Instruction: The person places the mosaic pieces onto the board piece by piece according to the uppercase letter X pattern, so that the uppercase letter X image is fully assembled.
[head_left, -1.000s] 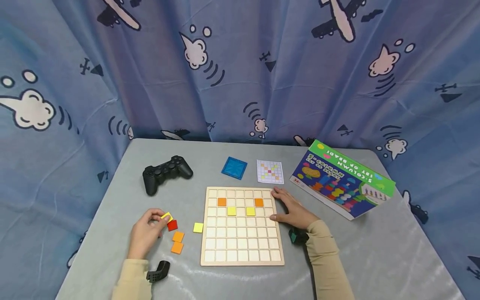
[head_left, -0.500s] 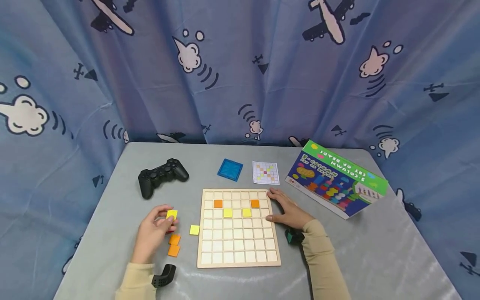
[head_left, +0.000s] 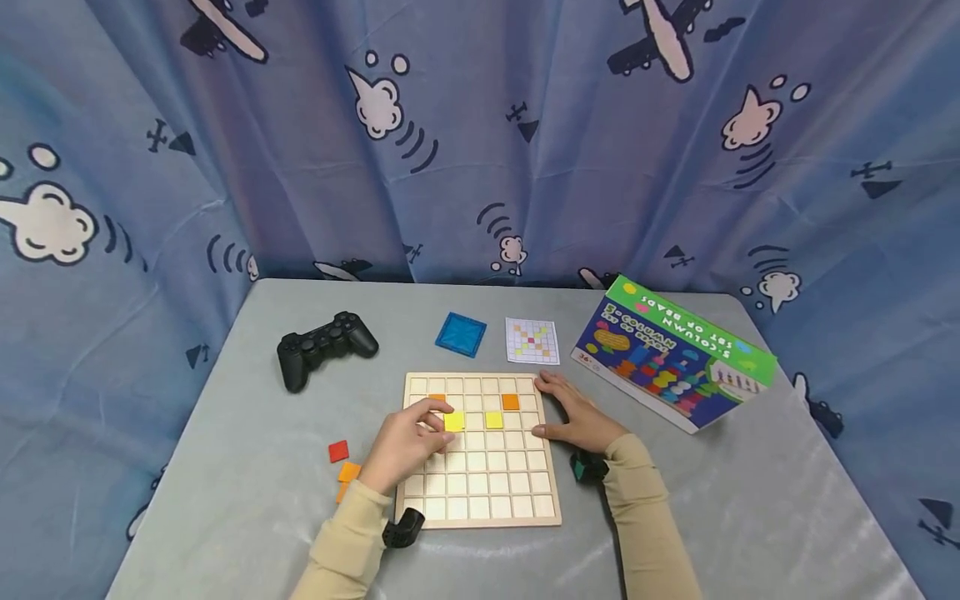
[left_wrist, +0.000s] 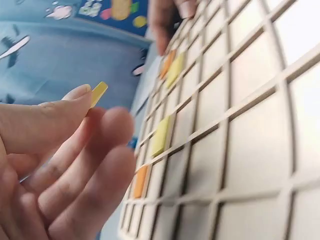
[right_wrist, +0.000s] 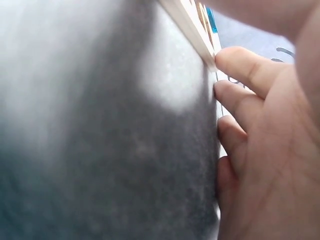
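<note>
My left hand is over the left part of the wooden grid board, pinching a yellow square tile between thumb and finger. In the left wrist view this tile is raised off the board. On the board lie an orange tile and a yellow tile. A second orange tile and a second yellow tile show clearly in the left wrist view; my left hand partly covers them from the head view. My right hand rests at the board's upper right edge, thumb and fingers spread, touching it.
Left of the board lie a red tile and orange tiles, partly behind my left arm. Beyond the board are a black game controller, a blue square packet, a printed pattern card and a colourful box.
My left hand has picked up the yellow tile beside the red one and carried it right, over the board. The loose yellow tile left of the board is now hidden. My right hand stays put.
</note>
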